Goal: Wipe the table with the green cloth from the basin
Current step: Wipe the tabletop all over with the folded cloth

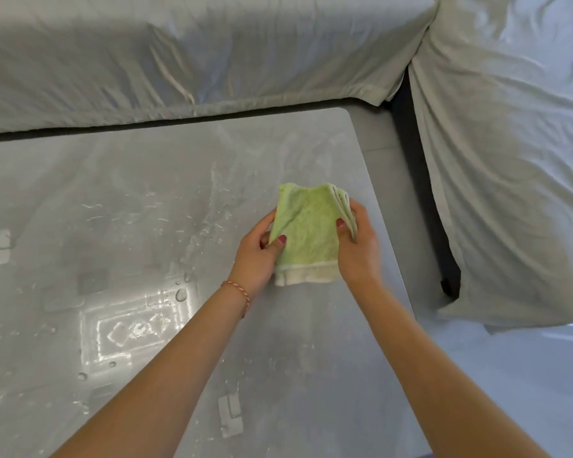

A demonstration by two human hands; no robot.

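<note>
Green folded cloth point(306, 231) is gripped at its sides by left hand point(257, 257) and right hand point(358, 247) above the wet grey table point(129, 193)

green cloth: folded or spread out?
Folded. The green cloth shows stacked layers at its right edge, gripped by left hand and right hand.

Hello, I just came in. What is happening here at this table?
A person holds a folded light green terry cloth with both hands, the left hand gripping its left edge and the right hand gripping its folded right edge. The cloth is over the right part of a grey glossy table. The table is wet, with water drops and streaks mostly on its left and middle parts.
</note>
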